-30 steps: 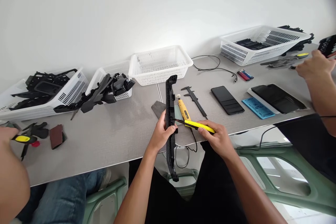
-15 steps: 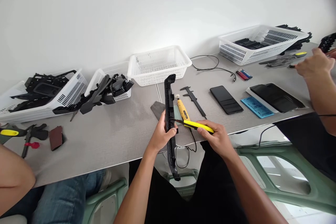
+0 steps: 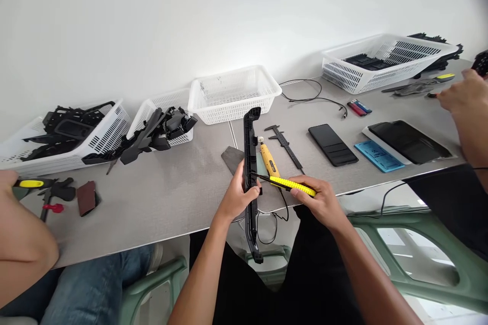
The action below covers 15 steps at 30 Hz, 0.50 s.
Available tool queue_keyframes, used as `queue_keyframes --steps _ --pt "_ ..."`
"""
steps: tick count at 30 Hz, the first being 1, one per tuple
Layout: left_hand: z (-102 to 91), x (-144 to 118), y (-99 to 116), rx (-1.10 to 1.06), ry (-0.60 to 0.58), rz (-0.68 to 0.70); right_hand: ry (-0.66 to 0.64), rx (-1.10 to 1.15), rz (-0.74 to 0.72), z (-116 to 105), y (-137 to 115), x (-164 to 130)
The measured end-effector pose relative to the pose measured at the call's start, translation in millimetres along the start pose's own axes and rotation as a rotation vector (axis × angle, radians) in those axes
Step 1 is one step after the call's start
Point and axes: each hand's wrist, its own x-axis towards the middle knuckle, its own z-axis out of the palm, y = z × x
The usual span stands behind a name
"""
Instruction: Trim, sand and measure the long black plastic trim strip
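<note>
My left hand (image 3: 237,198) is closed around the middle of a long, narrow black plastic part (image 3: 250,147), held upright at the table's front edge. Its upper end bends to the right, and its lower end hangs below the tabletop. In my right hand (image 3: 318,198) is a slim tool with a yellow ribbed handle (image 3: 292,184). The tool's thin dark tip points left and meets the part's inner side beside my left thumb; what exactly it touches is too small to tell. Behind them lie a yellow rotary tool (image 3: 269,161) and a dark caliper (image 3: 285,147).
White baskets stand along the wall: a left basket (image 3: 109,134) with black parts, a middle basket (image 3: 236,109), and a right basket (image 3: 343,73). A phone (image 3: 333,145) and blue gauge-like card (image 3: 379,156) lie right. Co-workers' hands (image 3: 467,94) are at both sides.
The whole view has shifted slightly, so things sit a little further right. The tool tip stays at the black part. A co-worker's hand at the left now reaches a yellow-and-black tool.
</note>
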Motion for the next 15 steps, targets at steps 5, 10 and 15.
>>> queue_keyframes --steps 5,10,15 --pt "-0.4 0 1 -0.003 -0.023 -0.003 0.012 0.032 0.004 0 1 -1" --pt "-2.9 0 -2 -0.007 -0.050 0.005 0.047 0.050 0.014 1 2 0" --pt "-5.8 1 -10 -0.062 -0.066 0.060 -0.111 0.068 -0.006 -1 -1 1"
